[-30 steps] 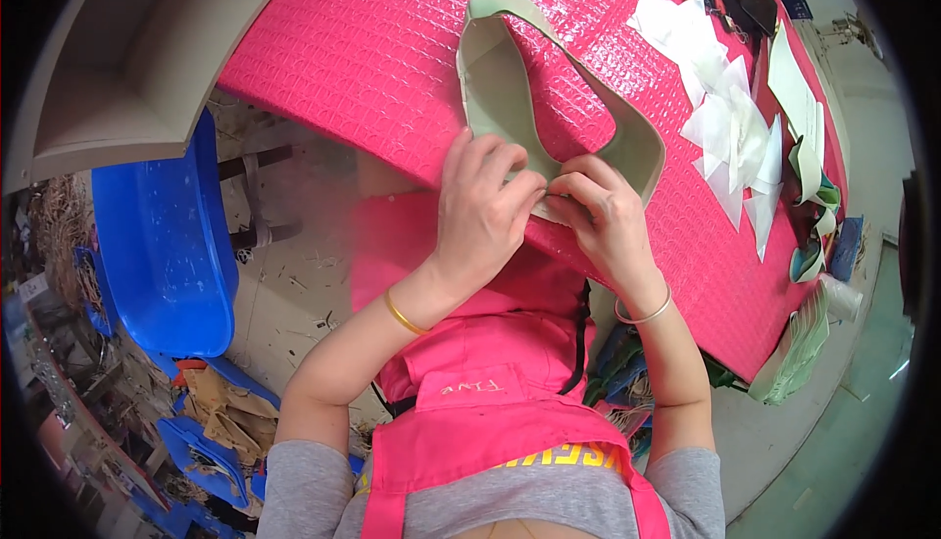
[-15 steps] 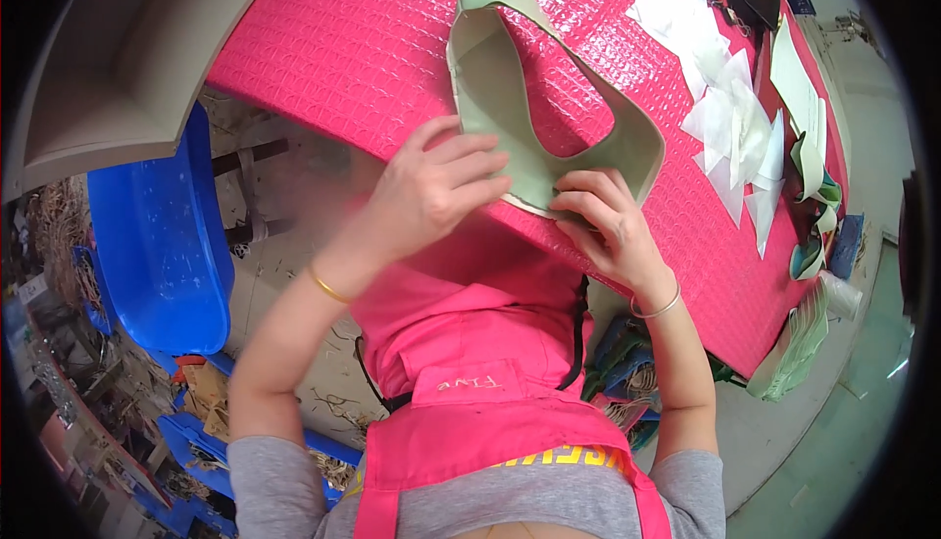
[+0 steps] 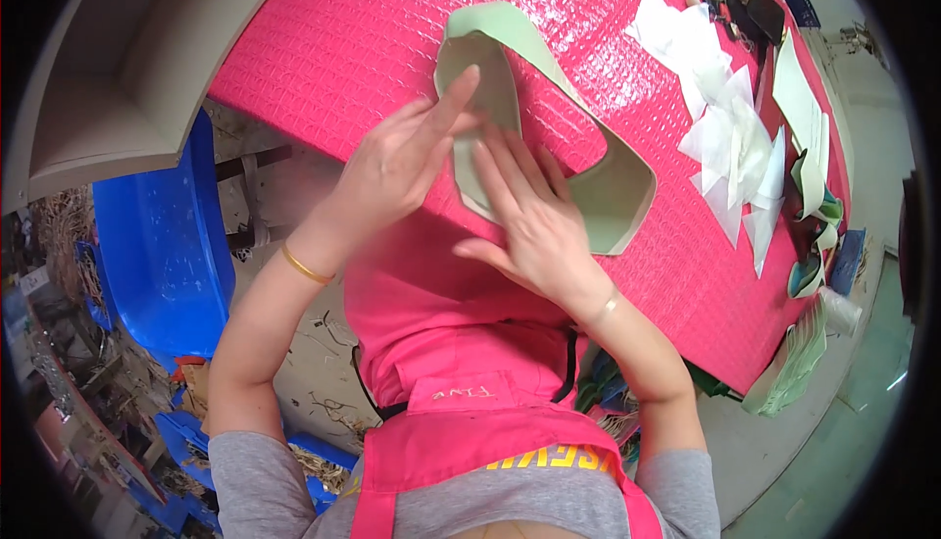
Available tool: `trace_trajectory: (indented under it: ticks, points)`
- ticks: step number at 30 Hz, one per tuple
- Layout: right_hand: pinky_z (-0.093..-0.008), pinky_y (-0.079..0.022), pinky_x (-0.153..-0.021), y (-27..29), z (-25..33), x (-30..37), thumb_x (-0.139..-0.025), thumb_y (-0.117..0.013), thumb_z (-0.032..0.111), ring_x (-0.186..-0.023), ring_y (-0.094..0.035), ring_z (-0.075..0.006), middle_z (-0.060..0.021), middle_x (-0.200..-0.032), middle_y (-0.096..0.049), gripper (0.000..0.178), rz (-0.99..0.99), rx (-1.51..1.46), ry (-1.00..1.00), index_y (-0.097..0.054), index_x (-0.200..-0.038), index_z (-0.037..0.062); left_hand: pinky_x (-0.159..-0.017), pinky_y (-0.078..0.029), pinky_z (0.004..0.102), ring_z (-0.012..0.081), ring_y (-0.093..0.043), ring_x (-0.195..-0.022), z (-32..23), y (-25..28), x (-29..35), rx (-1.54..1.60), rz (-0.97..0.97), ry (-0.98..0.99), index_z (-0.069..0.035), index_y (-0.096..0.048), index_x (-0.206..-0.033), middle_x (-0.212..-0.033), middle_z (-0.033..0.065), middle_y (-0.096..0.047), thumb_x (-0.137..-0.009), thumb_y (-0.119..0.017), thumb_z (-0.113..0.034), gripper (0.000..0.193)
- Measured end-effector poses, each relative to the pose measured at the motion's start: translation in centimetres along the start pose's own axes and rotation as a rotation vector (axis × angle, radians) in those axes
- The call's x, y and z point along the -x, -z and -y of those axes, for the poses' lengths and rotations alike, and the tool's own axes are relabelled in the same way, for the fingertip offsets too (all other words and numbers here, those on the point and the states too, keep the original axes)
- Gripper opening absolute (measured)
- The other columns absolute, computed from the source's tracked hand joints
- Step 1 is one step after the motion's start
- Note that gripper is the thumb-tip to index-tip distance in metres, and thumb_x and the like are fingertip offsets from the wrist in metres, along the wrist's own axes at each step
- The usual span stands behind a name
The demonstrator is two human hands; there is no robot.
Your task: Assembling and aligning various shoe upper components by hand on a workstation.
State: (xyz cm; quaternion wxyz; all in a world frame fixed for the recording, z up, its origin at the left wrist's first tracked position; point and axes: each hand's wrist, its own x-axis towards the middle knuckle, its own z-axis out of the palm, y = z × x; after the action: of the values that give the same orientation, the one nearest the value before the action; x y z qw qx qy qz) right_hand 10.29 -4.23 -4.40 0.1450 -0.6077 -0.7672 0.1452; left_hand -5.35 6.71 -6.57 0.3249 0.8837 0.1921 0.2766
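A pale green shoe upper (image 3: 618, 191), a looped band of leather-like material, lies near the front edge of the pink table (image 3: 333, 59). Its narrow closed end points away from me and its light inner side shows at the left. My right hand (image 3: 534, 230) lies across its near part with the fingers stretched out and the thumb spread. Over its left side is my left hand (image 3: 402, 152), fingers extended and somewhat blurred; whether it touches the upper I cannot tell. Both hands cover the upper's near left part.
Thin white sheets (image 3: 730, 132) lie in an overlapping heap on the table's right side. Beyond them, green pieces (image 3: 809, 186) and a ribbed pale green bundle (image 3: 792, 367) line the edge. A blue plastic chair (image 3: 162, 245) and a beige shelf (image 3: 123, 69) stand left.
My right hand has shifted left and flattened over the upper, its fingers straightening from a curled pinch. My left hand has lifted its fingers from the edge. The upper now lies lower and flatter.
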Motion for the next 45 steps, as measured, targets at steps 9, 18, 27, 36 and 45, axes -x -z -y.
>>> trace_trajectory:
  ticks: [9,18,27,36,45]
  points:
    - [-0.0399,-0.030,-0.099,0.4,0.3,3.9,-0.073,-0.061,0.031,-0.122,-0.035,-0.0255,-0.0122,-0.133,-0.036,0.065,0.034,-0.094,0.001,-0.037,-0.127,0.0028,-0.102,-0.022,0.0477,0.0212,-0.050,-0.110,-2.1,-1.5,-0.5,-0.361,0.102,-0.088,-0.012,-0.044,-0.125,-0.121,0.0062,-0.051,-0.075,-0.054,-0.006,0.052]
    - [-0.0453,-0.026,-0.099,2.7,-3.1,10.4,-0.079,-0.055,0.018,-0.118,-0.041,-0.0218,-0.0009,-0.127,-0.046,0.038,-0.004,0.067,-0.289,-0.054,-0.117,0.0196,-0.098,-0.031,0.0438,0.0206,-0.046,-0.116,-1.5,0.9,2.6,-0.334,0.278,-0.184,-0.009,-0.050,-0.120,-0.122,0.0056,-0.051,-0.077,-0.057,-0.012,0.044]
    - [-0.0443,-0.026,-0.099,0.3,0.8,-0.8,-0.075,-0.061,0.033,-0.123,-0.030,-0.0311,-0.0191,-0.131,-0.033,0.073,-0.255,-0.048,-0.094,-0.028,-0.128,-0.0038,-0.070,-0.044,0.0360,0.0250,-0.060,-0.081,-0.3,0.7,-5.5,-0.055,-0.335,0.342,-0.007,-0.055,-0.112,-0.088,0.0176,-0.062,-0.081,-0.057,-0.016,0.033]
    - [-0.0411,-0.022,-0.104,-3.6,2.6,1.7,-0.076,-0.061,0.036,-0.129,-0.023,-0.0291,-0.0180,-0.138,-0.025,0.074,-0.135,-0.184,0.032,-0.029,-0.130,-0.0032,-0.074,-0.044,0.0427,0.0358,-0.055,-0.086,3.5,1.2,-8.5,-0.325,-0.182,0.276,-0.009,-0.051,-0.119,-0.091,0.0206,-0.056,-0.070,-0.046,0.002,0.050]
    - [-0.0324,-0.023,-0.102,10.4,1.5,7.5,-0.083,-0.059,0.024,-0.122,-0.034,-0.0226,-0.0175,-0.128,-0.038,0.060,-0.782,-1.218,-0.070,-0.031,-0.127,-0.0056,-0.090,-0.042,0.0337,0.0335,-0.039,-0.120,-15.0,-4.2,-11.3,-0.128,-0.419,-0.211,-0.002,-0.034,-0.131,-0.139,0.0194,-0.024,-0.083,-0.051,-0.013,0.053]
